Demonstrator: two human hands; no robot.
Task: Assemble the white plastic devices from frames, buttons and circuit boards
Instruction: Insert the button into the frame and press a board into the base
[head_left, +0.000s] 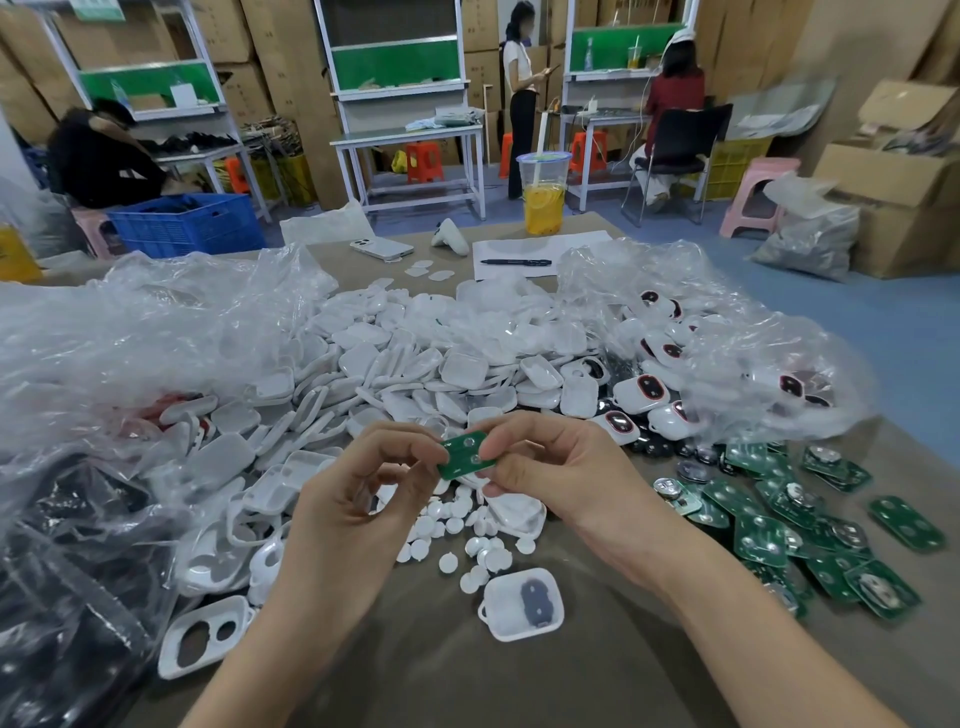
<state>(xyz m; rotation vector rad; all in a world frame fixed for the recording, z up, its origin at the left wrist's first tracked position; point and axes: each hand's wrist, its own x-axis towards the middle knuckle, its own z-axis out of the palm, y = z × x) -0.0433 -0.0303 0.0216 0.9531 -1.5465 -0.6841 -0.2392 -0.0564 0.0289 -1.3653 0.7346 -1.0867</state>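
Centrally, left fingers (415, 439) and right fingers (506, 434) pinch a circuit board (462, 458) over the table (457, 675).

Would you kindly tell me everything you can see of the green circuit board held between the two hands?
The circuit board is a small green plate with rounded corners, and its upward face shows two round silvery contacts. It looks rigid and flat. It is held in the air, slightly tilted, above loose white buttons. The left hand pinches its left edge and the right hand pinches its right end, covering part of it.
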